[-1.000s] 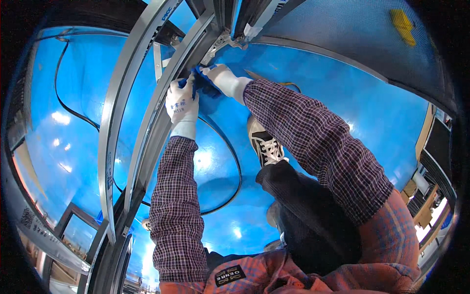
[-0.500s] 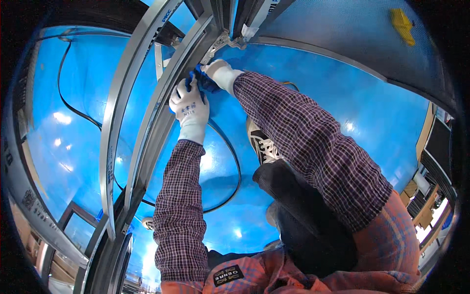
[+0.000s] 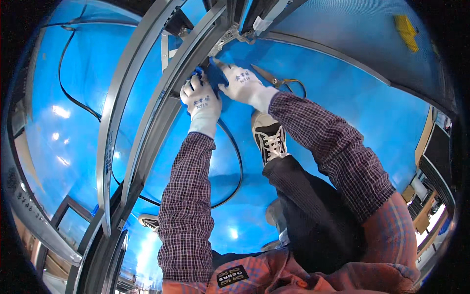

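My left hand (image 3: pixel 199 97), in a white glove with a blue palm, is closed at the inner edge of a grey metal frame (image 3: pixel 155 105). Its fingers curl down, and whatever they grip is hidden. Beside it my right hand (image 3: pixel 241 82), gloved alike, is open, thumb and forefinger apart, the forefinger reaching toward the frame near its corner bracket (image 3: pixel 226 39). A thin black strip (image 3: pixel 240 161) comes out from behind my left hand and loops over the blue floor. Scissors (image 3: pixel 278 82) lie on the floor just beyond my right wrist.
A second curved-looking metal rail (image 3: pixel 113 112) runs alongside on the left. More black cord (image 3: pixel 63 73) lies on the floor past it. A mesh panel (image 3: pixel 342 34) with a yellow piece (image 3: pixel 406 33) stands at the far right. My shoe (image 3: pixel 270 139) is below my right forearm.
My right hand has drawn back to the right from the frame, and its fingers have spread. My left hand has shifted slightly right in the picture. The scissors have come into fuller view.
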A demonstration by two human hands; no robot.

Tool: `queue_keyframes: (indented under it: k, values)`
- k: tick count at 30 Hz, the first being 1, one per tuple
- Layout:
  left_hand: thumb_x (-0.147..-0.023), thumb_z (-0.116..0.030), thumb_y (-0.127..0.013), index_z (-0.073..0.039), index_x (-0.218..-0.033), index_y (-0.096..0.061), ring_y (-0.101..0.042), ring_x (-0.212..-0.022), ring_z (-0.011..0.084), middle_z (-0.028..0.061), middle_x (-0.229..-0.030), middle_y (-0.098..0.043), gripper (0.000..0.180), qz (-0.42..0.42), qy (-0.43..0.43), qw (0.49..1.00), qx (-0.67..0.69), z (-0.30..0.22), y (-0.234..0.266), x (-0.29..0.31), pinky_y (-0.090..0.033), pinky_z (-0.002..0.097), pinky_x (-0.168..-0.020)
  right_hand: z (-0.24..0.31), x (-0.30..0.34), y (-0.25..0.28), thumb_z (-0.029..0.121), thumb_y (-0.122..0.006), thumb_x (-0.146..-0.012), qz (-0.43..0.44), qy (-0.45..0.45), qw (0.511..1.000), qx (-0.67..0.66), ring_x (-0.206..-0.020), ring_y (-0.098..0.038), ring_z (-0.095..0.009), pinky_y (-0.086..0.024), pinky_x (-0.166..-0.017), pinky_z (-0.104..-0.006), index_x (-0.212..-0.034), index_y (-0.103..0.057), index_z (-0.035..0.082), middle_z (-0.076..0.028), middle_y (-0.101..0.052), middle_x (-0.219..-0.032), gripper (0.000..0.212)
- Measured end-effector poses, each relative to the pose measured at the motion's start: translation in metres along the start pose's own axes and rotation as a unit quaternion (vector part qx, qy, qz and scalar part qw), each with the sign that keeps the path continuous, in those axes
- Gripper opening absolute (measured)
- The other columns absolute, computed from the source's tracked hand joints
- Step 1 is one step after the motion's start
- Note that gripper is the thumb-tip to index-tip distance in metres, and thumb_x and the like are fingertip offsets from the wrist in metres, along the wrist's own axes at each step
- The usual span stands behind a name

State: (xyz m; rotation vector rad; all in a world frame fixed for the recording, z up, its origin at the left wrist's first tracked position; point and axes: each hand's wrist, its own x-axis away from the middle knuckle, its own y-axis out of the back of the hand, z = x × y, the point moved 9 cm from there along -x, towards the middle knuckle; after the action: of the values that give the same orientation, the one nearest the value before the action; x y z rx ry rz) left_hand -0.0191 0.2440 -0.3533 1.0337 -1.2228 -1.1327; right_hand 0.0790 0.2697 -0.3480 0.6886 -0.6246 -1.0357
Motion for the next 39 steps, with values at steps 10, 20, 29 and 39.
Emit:
queue_keyframes:
  k: [10, 20, 29, 39]
  values:
    - [-0.079, -0.037, -0.059, -0.004, -0.123, -0.051, -0.042, -0.115, 0.0356, 0.0165, -0.128, -0.044, 0.056, 0.044, -0.024, 0.999, 0.01, 0.001, -0.015, 0.003, -0.027, 0.0488, -0.101, 0.006, -0.008, -0.039, 0.018, -0.051, -0.084, 0.211, -0.062, 0.971, 0.098, -0.093, -0.062, -0.034, -0.05, -0.076, -0.0418, -0.137, -0.031, 0.001, -0.02, -0.062, -0.106, 0.06]
    - [-0.078, -0.034, -0.06, -0.005, -0.124, -0.051, -0.041, -0.118, 0.0306, 0.0159, -0.13, -0.043, 0.056, 0.083, -0.015, 0.996, -0.029, -0.01, -0.004, -0.006, -0.026, 0.048, -0.103, -0.011, -0.006, -0.053, 0.018, -0.051, -0.084, 0.199, -0.002, 0.979, 0.047, -0.09, -0.063, -0.035, -0.05, -0.074, -0.0402, -0.138, -0.029, -0.001, -0.02, -0.063, -0.103, 0.062]
    - [-0.078, -0.034, -0.06, -0.005, -0.125, -0.051, -0.04, -0.121, 0.0304, 0.0158, -0.13, -0.045, 0.056, 0.127, -0.014, 0.99, -0.059, 0.013, -0.023, 0.009, -0.024, 0.0492, -0.103, 0.02, 0.004, -0.084, 0.021, -0.053, -0.084, 0.252, -0.003, 0.961, 0.113, -0.092, -0.062, -0.033, -0.049, -0.076, -0.0386, -0.138, -0.027, -0.003, -0.019, -0.063, -0.105, 0.065]
    - [-0.078, -0.036, -0.06, -0.003, -0.127, -0.048, -0.042, -0.116, 0.0319, 0.0174, -0.129, -0.044, 0.06, 0.08, -0.042, 0.991, -0.1, 0.006, -0.019, 0.013, -0.027, 0.0463, -0.099, -0.028, 0.002, -0.048, 0.021, -0.053, -0.085, 0.168, -0.029, 0.985, 0.029, -0.094, -0.061, -0.032, -0.047, -0.081, -0.0373, -0.137, -0.033, 0.003, -0.02, -0.06, -0.112, 0.059]
